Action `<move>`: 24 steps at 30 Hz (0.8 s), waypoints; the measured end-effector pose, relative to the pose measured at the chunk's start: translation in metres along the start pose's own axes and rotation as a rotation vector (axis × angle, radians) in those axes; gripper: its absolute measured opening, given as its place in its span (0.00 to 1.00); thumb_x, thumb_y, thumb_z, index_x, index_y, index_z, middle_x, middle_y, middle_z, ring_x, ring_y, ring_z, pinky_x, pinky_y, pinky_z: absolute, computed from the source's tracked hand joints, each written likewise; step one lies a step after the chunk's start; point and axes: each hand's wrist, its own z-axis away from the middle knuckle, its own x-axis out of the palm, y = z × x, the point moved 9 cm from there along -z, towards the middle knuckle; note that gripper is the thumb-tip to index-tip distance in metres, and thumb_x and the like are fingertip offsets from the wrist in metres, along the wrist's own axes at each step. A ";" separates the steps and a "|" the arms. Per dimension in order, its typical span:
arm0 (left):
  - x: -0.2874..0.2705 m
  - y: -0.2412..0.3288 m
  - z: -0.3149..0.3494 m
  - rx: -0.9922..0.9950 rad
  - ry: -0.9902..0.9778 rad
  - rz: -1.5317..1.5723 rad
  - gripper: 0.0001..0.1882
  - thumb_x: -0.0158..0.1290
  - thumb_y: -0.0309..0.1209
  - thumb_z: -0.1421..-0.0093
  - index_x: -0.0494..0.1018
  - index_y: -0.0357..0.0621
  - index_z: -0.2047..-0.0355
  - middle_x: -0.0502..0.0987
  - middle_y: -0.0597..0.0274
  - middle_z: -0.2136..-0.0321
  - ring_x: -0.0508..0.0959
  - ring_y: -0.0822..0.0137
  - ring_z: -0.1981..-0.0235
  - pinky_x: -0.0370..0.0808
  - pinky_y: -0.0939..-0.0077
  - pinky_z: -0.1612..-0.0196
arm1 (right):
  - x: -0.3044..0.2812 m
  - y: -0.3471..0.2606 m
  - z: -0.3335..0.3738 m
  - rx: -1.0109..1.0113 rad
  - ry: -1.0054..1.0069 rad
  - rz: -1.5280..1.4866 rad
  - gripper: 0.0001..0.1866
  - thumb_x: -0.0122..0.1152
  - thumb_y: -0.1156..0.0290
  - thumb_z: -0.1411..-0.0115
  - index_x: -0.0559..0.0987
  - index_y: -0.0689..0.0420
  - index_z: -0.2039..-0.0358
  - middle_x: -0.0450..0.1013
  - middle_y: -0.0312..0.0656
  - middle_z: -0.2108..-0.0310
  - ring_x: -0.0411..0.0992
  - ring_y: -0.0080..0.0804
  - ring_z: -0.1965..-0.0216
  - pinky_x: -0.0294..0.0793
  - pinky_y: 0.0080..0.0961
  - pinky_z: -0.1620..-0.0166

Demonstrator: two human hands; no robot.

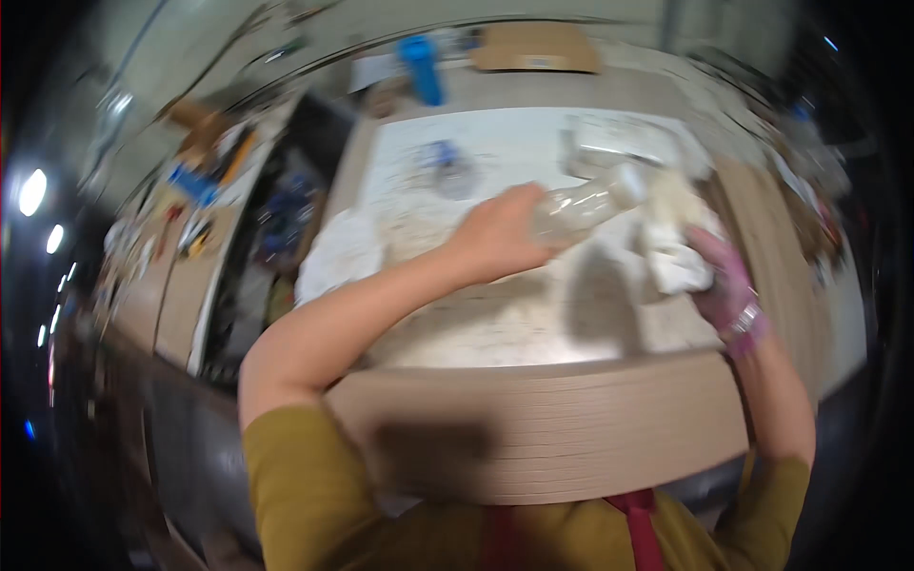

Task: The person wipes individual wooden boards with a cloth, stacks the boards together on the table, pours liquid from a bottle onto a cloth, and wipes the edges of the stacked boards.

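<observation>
While the left hand (500, 233) is held out over the work surface, its fingers are closed around the body of a clear, see-through bottle with a white cap (581, 211). Bottle is raised and tilted, capped end toward upper right, near the right hand (725, 285). Right hand touches the right edge of a crumpled, off-white cloth (678, 262); cannot tell whether its fingers grip, since motion blur and the cloth obscure them. A band circles the right wrist.

Surface below: a white, stained sheet (409, 205) on a table. On it, beyond the left forearm, stands a small clear container with a blue top (452, 176); behind the cloth, a transparent, box-shaped item (624, 143). At the sheet's left edge, a crumpled white bundle (343, 252). Far side of table: a bright blue cylinder (422, 71) and a flat brown cardboard box (538, 49). Nearest the body, a tan, ribbed panel (590, 428).
</observation>
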 end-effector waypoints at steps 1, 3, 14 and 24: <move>0.005 0.005 0.004 0.120 0.109 -0.041 0.29 0.58 0.39 0.54 0.65 0.41 0.53 0.72 0.47 0.60 0.75 0.47 0.60 0.73 0.58 0.58 | 0.011 0.001 -0.002 0.026 -0.115 -0.015 0.19 0.57 0.64 0.42 0.72 0.62 0.53 0.74 0.39 0.60 0.74 0.30 0.60 0.75 0.29 0.55; 0.015 0.015 0.002 0.081 -0.049 -0.127 0.30 0.59 0.38 0.55 0.65 0.42 0.51 0.70 0.50 0.57 0.74 0.48 0.60 0.72 0.59 0.58 | 0.044 -0.003 0.009 0.056 -0.092 -0.086 0.23 0.55 0.63 0.40 0.66 0.59 0.47 0.72 0.39 0.56 0.73 0.29 0.57 0.75 0.28 0.52; -0.020 0.079 -0.017 0.374 0.068 -0.629 0.29 0.59 0.28 0.59 0.67 0.45 0.53 0.72 0.57 0.64 0.74 0.55 0.61 0.69 0.63 0.61 | 0.023 -0.015 0.015 0.005 -0.006 -0.091 0.21 0.47 0.67 0.35 0.62 0.57 0.42 0.69 0.43 0.53 0.74 0.30 0.57 0.78 0.26 0.55; -0.028 0.110 -0.020 0.509 0.143 -0.806 0.29 0.59 0.24 0.62 0.68 0.48 0.56 0.71 0.59 0.67 0.73 0.58 0.61 0.68 0.64 0.60 | 0.018 0.001 -0.005 0.127 -0.058 -0.263 0.22 0.44 0.66 0.34 0.61 0.59 0.42 0.68 0.47 0.50 0.73 0.37 0.54 0.76 0.33 0.50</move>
